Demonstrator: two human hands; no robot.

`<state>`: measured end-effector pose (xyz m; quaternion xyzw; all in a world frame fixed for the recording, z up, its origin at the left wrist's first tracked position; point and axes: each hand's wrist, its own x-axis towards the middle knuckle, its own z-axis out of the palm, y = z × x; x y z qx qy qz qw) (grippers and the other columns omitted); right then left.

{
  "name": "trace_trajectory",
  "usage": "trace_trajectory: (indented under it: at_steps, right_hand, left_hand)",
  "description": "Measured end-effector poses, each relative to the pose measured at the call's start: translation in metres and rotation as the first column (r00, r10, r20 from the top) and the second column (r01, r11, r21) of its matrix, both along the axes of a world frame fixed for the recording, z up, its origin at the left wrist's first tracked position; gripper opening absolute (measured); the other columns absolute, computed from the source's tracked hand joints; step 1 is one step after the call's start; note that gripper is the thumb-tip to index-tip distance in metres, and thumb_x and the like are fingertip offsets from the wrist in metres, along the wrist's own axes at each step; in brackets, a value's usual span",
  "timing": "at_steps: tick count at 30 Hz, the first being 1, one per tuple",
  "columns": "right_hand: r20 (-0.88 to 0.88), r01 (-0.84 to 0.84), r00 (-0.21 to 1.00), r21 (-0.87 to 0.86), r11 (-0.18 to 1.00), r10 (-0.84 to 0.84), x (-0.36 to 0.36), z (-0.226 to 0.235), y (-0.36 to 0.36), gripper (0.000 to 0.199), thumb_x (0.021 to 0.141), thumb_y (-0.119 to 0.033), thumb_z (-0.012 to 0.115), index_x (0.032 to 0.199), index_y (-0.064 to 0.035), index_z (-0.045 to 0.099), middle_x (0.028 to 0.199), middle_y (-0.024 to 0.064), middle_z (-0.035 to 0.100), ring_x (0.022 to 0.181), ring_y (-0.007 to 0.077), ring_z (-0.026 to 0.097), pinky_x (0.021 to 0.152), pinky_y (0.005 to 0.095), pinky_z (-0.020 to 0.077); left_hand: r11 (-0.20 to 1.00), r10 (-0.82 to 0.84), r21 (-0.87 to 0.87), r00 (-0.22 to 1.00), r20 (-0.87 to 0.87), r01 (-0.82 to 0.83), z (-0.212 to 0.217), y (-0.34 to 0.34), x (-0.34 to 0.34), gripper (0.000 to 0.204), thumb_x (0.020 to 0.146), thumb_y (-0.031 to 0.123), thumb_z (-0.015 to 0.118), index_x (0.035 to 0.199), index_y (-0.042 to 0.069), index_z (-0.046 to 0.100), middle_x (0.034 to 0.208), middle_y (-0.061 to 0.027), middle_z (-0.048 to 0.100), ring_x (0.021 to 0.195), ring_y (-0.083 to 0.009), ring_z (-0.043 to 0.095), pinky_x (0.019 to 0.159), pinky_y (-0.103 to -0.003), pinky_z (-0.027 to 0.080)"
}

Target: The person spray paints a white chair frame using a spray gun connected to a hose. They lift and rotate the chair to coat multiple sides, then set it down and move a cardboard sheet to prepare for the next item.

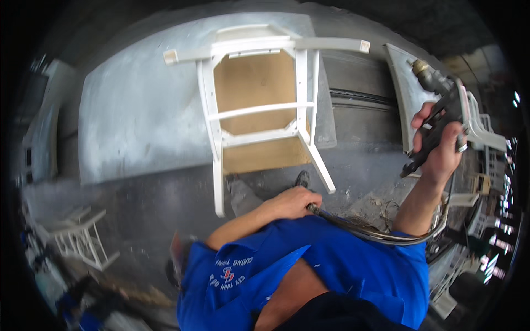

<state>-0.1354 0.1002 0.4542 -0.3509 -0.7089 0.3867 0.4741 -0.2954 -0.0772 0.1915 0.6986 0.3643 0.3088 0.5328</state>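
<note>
My right hand (445,157) is wrapped round the grip of a dark spray gun (448,105), raised at the right with its brass-coloured nozzle end pointing up and away. A thin hose (386,237) loops from beneath the gun across my front. Low in front of my body, my left hand (292,202) is closed round the hose near its dark end; part of the grip is hidden. Ahead of both hands a white wooden chair (259,109) is tipped over, its underside and legs facing me. Brown board (256,83) shows through its frame. Neither hand touches the chair.
A large pale panel (138,105) stands behind the chair, with a second panel (403,94) to the right. More white chairs stand at the left (83,240) and far right (488,129). A dark rail (361,98) runs between the panels. Tangled dark strands (381,212) lie on the floor.
</note>
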Motion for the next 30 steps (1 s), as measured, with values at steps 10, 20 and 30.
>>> trace_trajectory:
  at_steps: [10, 20, 30]
  right_hand:
    - [0.298, -0.057, 0.945, -0.255, 0.965, 0.135, 0.005, -0.111, 0.009, 0.053, 0.101, -0.036, 0.065, 0.150, -0.0178, 0.054, 0.119, 0.0181, 0.073, 0.109, 0.0291, 0.069, 0.094, 0.0391, 0.0519]
    - [0.345, -0.158, 0.911, -0.209, 0.965, 0.224, -0.109, -0.108, -0.002, 0.055, 0.100, -0.048, 0.063, 0.149, -0.0244, 0.055, 0.122, 0.0171, 0.073, 0.116, 0.0342, 0.068, 0.101, 0.0432, 0.0508]
    - [0.405, -0.049, 0.905, -0.207, 0.977, 0.131, -0.107, -0.100, -0.031, 0.055, 0.100, -0.048, 0.065, 0.149, -0.0275, 0.055, 0.123, 0.0174, 0.073, 0.118, 0.0321, 0.068, 0.101, 0.0419, 0.0513]
  left_hand:
    - [0.981, 0.104, -0.159, 0.994, -0.047, -0.110, 0.033, -0.024, 0.074, 0.015, 0.089, 0.014, 0.074, 0.087, 0.004, 0.064, 0.074, -0.0125, 0.065, 0.073, -0.0319, 0.065, 0.065, -0.043, 0.047]
    - [0.941, 0.254, -0.198, 0.960, -0.120, -0.273, 0.018, -0.069, 0.023, 0.022, 0.081, 0.012, 0.080, 0.097, 0.006, 0.066, 0.091, -0.0127, 0.073, 0.091, -0.0344, 0.070, 0.078, -0.045, 0.053]
    - [0.950, 0.267, -0.168, 0.964, -0.007, -0.265, 0.009, -0.081, 0.007, 0.018, 0.088, 0.018, 0.078, 0.090, 0.007, 0.065, 0.074, -0.0081, 0.068, 0.070, -0.0273, 0.066, 0.064, -0.040, 0.049]
